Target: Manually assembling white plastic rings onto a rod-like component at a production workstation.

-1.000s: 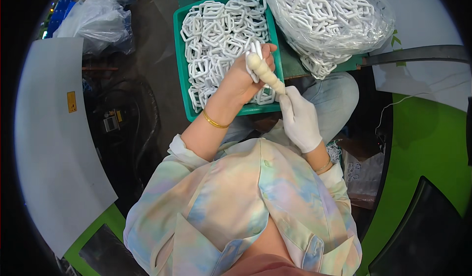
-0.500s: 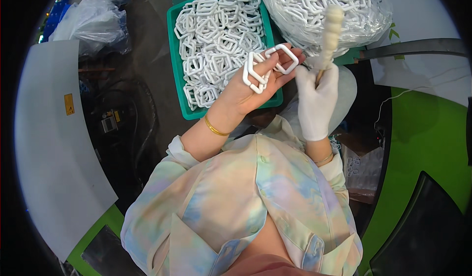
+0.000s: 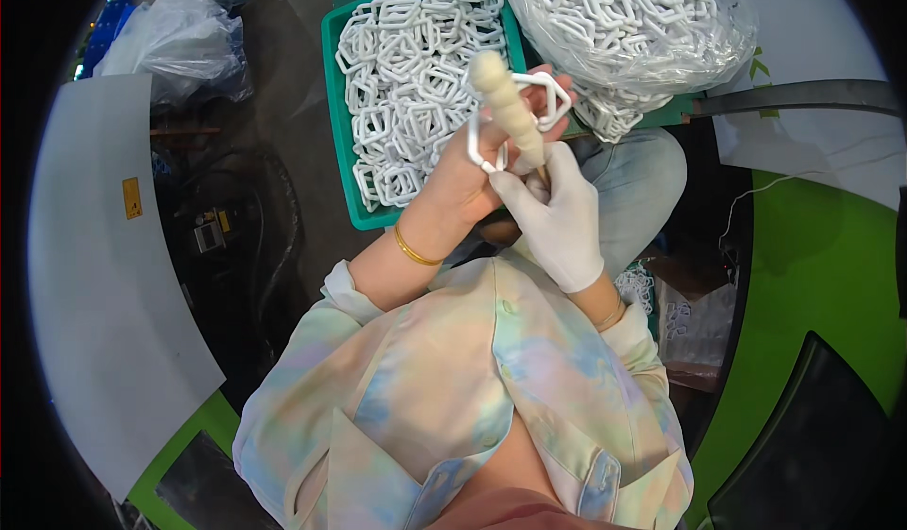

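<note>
White angular plastic rings [image 3: 473, 140] rest in my bare left hand [image 3: 456, 179], whose fingers curl around them. One ring juts out past the fingertips. My right hand [image 3: 564, 225], in a white glove, grips a tool with a ribbed cream handle [image 3: 508, 105]. The handle points up and toward the left, crossing in front of my left palm and hiding part of the rings. My gloved thumb is against the lower corner of a ring. The tool's working end is hidden behind the glove.
Beyond my left hand stands a green tray [image 3: 338, 114] heaped with similar white rings. A clear plastic bag [image 3: 652, 62] full of them sits at the far right. Crumpled plastic bags [image 3: 179, 43] lie at the far left. A grey bar [image 3: 803, 95] reaches in from the right.
My right hand has moved left and nearer with the tool, bringing it over the rings in my left hand. The handle now tilts left. My left hand has hardly moved.
</note>
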`<state>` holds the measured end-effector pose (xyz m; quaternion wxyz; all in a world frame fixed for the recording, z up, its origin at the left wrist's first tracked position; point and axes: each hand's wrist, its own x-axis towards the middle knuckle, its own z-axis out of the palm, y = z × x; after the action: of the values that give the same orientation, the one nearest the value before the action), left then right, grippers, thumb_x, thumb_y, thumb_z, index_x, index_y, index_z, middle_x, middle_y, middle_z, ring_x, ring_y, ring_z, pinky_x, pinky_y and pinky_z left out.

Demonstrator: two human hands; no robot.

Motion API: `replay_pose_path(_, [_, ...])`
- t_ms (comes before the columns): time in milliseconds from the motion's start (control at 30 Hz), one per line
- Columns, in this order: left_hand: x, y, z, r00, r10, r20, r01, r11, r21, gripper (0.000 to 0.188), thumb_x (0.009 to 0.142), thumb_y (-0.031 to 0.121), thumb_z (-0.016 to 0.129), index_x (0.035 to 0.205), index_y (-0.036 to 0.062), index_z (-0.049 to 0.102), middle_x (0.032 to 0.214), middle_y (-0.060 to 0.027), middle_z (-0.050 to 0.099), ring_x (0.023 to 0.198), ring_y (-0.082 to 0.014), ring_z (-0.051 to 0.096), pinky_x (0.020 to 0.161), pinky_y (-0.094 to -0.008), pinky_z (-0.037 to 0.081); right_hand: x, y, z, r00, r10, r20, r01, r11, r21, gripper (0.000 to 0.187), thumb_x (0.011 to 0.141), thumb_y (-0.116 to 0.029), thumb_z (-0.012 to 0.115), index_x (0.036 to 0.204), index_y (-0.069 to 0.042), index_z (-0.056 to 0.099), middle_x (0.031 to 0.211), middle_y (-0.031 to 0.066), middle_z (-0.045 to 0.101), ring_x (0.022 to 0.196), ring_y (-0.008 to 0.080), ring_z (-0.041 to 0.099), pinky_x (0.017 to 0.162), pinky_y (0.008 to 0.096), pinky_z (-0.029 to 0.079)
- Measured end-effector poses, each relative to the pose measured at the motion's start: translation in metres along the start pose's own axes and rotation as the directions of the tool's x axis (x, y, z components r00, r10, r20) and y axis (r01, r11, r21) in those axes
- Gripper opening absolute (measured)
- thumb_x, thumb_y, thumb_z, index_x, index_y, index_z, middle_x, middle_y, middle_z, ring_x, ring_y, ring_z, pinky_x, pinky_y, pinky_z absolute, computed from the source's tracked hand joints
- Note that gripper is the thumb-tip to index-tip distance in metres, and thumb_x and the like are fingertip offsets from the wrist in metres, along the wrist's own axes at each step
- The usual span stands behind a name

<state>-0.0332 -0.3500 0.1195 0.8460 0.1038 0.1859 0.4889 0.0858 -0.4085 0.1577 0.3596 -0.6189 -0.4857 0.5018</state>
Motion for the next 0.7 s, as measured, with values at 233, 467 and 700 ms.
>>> replay_pose_path(233, [-0.003, 0.012, 0.003, 0.996, 0.029, 0.084, -0.029, 1.000, 0.000, 0.054, 0.100, 0.010, 0.051, 0.148, -0.0025, 0.031, 0.151, -0.0191, 0.040, 0.142, -0.0314, 0.036, 0.122, -0.0429, 0.027, 0.003, 0.032, -0.023, 0.995, -0.101, -0.005, 0.097, 0.968, -0.231, 0.026, 0.103, -0.023, 0.048, 0.094, -0.001, 0.059, 0.070, 0.0099, 0.054, 0.063, 0.0157, 0.049, 0.061, 0.0330, 0.043])
replay_pose_path(467, [-0.002, 0.019, 0.010, 1.000, -0.017, 0.024, 0.020, 0.995, -0.099, 0.050, 0.103, 0.013, 0.046, 0.148, -0.0050, 0.031, 0.155, -0.0206, 0.033, 0.145, -0.0331, 0.031, 0.122, -0.0441, 0.027, 0.000, 0.035, -0.026, 0.972, -0.234, -0.015, 0.220, 0.934, -0.282, 0.023, 0.103, -0.020, 0.048, 0.094, -0.003, 0.059, 0.067, 0.0138, 0.053, 0.060, 0.0208, 0.053, 0.058, 0.0348, 0.041])
replay_pose_path(700, [0.007, 0.026, 0.023, 0.996, -0.016, 0.088, 0.027, 0.992, -0.127, 0.048, 0.104, 0.010, 0.042, 0.147, -0.0062, 0.029, 0.156, -0.0239, 0.028, 0.146, -0.0357, 0.027, 0.122, -0.0461, 0.027, 0.002, 0.040, -0.060, 0.952, -0.161, -0.259, 0.141, 0.986, -0.094, 0.029, 0.106, -0.022, 0.045, 0.089, -0.002, 0.058, 0.071, 0.0007, 0.049, 0.064, 0.0082, 0.041, 0.058, 0.0275, 0.035])
